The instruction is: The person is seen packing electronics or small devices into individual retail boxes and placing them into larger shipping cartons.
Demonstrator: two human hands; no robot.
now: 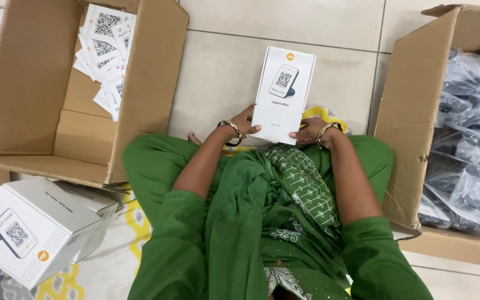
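Pale floor tiles [223,72] lie under a seated person in green. Left hand [244,123] and right hand [310,131] both grip the near end of a white product box [282,94], fingers closed on its sides, holding it above the knees. Beyond the left hand stands a cardboard carton of printed cards [104,53]; outside the right hand, a carton of plastic-bagged items [468,133].

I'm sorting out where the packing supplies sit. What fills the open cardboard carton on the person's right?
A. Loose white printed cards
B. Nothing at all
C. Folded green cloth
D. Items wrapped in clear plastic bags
D: the open brown cardboard carton on the right holds dark items wrapped in clear plastic bags, while the loose white printed cards lie in the left brown cardboard carton.
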